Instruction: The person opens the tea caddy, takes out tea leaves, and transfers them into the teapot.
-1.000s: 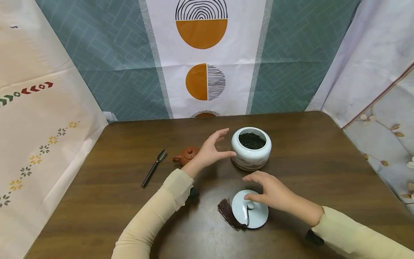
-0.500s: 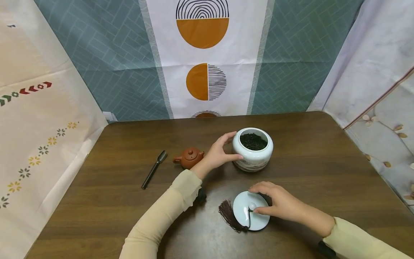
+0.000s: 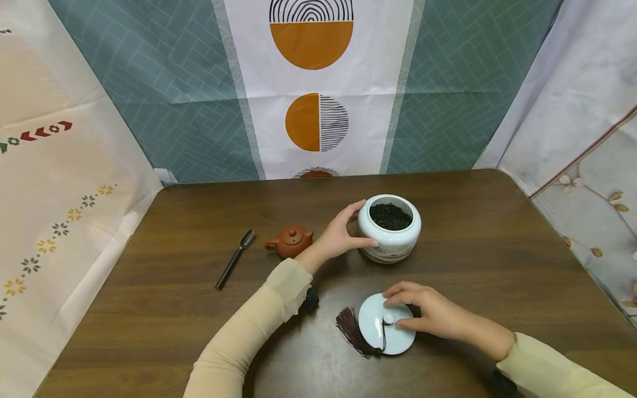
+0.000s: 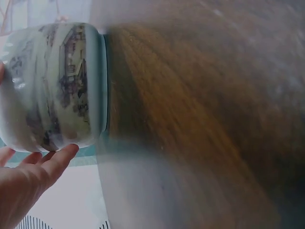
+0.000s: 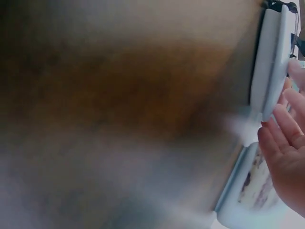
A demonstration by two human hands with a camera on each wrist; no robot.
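A white porcelain jar (image 3: 390, 239), filled with dark tea leaves (image 3: 390, 216), stands uncovered toward the back of the table. My left hand (image 3: 340, 236) holds its left side, thumb in front and fingers behind. In the left wrist view, fingertips touch the jar's painted wall (image 4: 71, 81). Nearer me, the pale round lid (image 3: 374, 333) lies flat, knob up, its brown tassel (image 3: 352, 331) spread to the left. Over the lid's right part hovers my right hand (image 3: 435, 312), fingers bent loosely near the knob. Fingertips are close to the lid's rim (image 5: 274, 67); whether they touch I cannot tell.
A small reddish-brown clay teapot (image 3: 292, 241) sits just left of my left wrist. Farther left lies a dark-handled scoop (image 3: 234, 262). The brown wooden table (image 3: 149, 315) ends at hanging cloths (image 3: 438, 110) behind and at both sides.
My left hand has moved right from beside the jar to take hold of it. The right hand has lowered toward the lid, its fingers drawing in near the knob.
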